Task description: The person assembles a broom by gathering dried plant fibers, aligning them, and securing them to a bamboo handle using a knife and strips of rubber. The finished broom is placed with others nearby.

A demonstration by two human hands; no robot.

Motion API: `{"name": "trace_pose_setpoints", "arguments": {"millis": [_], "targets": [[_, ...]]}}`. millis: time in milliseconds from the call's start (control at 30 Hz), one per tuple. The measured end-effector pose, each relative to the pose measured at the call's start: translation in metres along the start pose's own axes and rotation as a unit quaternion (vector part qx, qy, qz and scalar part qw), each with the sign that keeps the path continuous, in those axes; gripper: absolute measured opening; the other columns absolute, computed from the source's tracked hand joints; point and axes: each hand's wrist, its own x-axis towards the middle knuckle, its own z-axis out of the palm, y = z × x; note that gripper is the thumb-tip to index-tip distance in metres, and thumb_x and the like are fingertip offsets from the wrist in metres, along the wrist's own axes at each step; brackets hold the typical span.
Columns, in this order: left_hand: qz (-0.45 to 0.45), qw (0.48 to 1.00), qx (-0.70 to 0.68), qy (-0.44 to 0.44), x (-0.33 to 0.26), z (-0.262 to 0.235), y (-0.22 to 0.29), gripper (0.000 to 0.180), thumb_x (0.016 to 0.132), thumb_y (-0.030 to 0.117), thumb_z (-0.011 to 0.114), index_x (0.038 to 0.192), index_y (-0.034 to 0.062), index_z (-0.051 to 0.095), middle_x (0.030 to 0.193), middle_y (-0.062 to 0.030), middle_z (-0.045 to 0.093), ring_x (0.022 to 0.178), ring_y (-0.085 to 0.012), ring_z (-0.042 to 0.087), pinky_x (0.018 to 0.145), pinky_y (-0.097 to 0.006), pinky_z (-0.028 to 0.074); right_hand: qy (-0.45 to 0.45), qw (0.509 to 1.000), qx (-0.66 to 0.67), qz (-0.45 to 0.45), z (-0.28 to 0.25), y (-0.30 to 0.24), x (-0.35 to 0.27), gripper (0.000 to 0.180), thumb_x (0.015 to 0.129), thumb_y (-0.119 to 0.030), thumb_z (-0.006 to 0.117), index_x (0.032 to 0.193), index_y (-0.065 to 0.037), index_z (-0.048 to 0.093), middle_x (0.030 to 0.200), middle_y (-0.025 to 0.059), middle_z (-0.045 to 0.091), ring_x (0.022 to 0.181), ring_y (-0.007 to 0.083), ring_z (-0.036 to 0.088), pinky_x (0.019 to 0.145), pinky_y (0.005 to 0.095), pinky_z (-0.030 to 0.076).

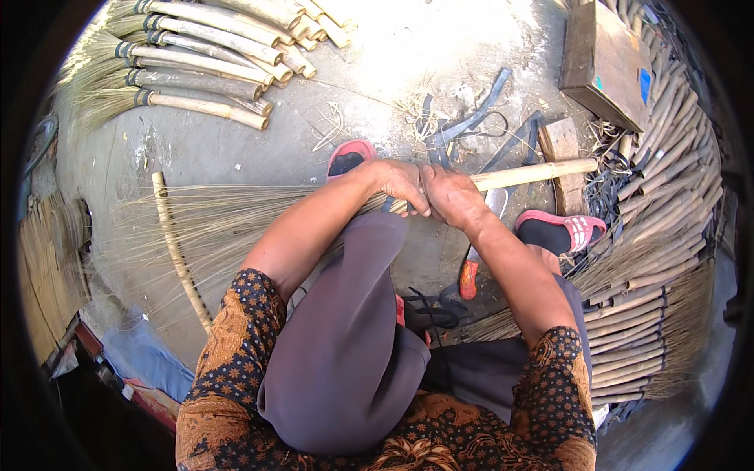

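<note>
Across my raised knee lies a broom with a pale bamboo handle (542, 173) pointing right. Its long thin bristles (243, 206) fan out to the left. My left hand (399, 185) is closed round the broom where bristles meet handle. Right beside it, my right hand (454, 195) is closed on the handle, the two hands touching. A bit of dark band shows just under my left hand. A black rubber strip (471, 118) runs over the floor up to my right hand; whether the fingers hold its end is hidden. Below my right wrist lies a knife with an orange-red handle (469, 280).
Bound brooms (204, 71) are stacked at the far left. Many bamboo handles (660, 180) pile up along the right, beside a wooden box (605, 67) and a wood block (562, 165). A bamboo stick (177, 243) lies left. My feet wear pink sandals (580, 230).
</note>
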Motion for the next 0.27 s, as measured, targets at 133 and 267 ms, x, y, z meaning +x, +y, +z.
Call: {"name": "trace_pose_setpoints", "arguments": {"millis": [133, 267], "targets": [[-0.104, 0.941, 0.288, 0.142, -0.006, 0.01, 0.017, 0.051, 0.078, 0.037, 0.083, 0.108, -0.0032, 0.075, 0.105, -0.024, 0.077, 0.098, -0.0371, 0.075, 0.087, -0.046, 0.059, -0.052, 0.999, -0.011, 0.01, -0.001, 0.011, 0.012, 0.043, 0.078, -0.011, 0.081, 0.112, 0.002, 0.059, 0.103, 0.0237, 0.072, 0.094, 0.0418, 0.073, 0.082, 0.0474, 0.06], [-0.17, 0.873, 0.35, 0.294, -0.017, 0.043, 0.036, 0.063, 0.079, 0.038, 0.082, 0.128, 0.0014, 0.069, 0.12, -0.0214, 0.075, 0.109, -0.0343, 0.074, 0.096, -0.046, 0.058, -0.085, 0.996, 0.012, 0.029, -0.01, 0.01, 0.02, 0.052, 0.076, -0.017, 0.086, 0.116, 0.002, 0.059, 0.107, 0.024, 0.073, 0.096, 0.0422, 0.074, 0.085, 0.0472, 0.06]]}}
